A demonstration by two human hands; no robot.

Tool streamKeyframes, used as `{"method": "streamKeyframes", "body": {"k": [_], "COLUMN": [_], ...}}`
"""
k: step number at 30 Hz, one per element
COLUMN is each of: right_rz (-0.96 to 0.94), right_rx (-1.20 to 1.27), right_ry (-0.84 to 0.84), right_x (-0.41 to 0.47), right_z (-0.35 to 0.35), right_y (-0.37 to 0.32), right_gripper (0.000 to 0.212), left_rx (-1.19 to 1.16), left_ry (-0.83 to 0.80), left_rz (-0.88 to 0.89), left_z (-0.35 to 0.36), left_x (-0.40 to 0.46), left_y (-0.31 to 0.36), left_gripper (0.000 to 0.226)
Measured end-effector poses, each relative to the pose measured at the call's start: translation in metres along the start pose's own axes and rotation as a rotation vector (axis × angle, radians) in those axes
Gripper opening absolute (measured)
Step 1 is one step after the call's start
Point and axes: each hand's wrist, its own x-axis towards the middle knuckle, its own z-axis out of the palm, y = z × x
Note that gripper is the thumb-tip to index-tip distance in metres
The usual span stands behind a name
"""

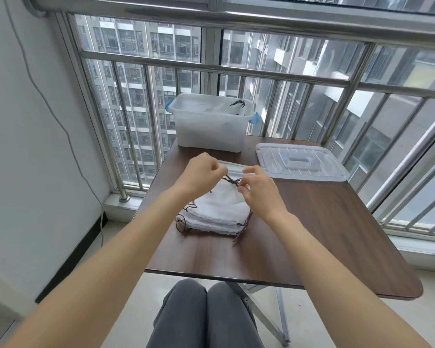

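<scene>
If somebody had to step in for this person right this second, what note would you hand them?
Left hand: pinches the dark drawstring of the top pouch.
Right hand: pinches the same drawstring, close beside the left.
Things: the top pouch lies on a stack of white pouches on the table. The clear bin stands behind, and its lid lies on the table to the right.
Done: lid off; something with a dark cord already lies in the bin.
Left: probably finish this cord, work through the stack, then close the bin.
</scene>
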Motion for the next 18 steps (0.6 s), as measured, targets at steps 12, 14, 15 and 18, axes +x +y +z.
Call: {"method": "streamKeyframes", "body": {"k": [12, 14, 15, 18], "right_rz": [0.193, 0.268, 0.291, 0.343], "right_rx": [0.265, 0.356, 0.386, 0.380], "right_ry": [0.025, 0.032, 0.039, 0.083], "right_x": [0.002, 0.002, 0.001, 0.000], "right_z": [0.002, 0.003, 0.003, 0.001], "right_y": [-0.001, -0.002, -0.002, 0.001], "right_gripper": [0.014, 0.013, 0.014, 0.015], "left_rx": [-0.798, -1.043, -1.204, -1.568], "left_ry": [-0.009, -0.076, -0.108, -0.118], "left_rz": [-0.359, -0.479, -0.529, -0.625], "left_z": [0.012, 0.011, 0.011, 0.012], "left_x": [0.001, 0.003, 0.004, 0.007], "left_y": [-0.010, -0.013, -0.014, -0.018], "left_gripper": [0.027, 0.026, 0.029, 0.033]}}
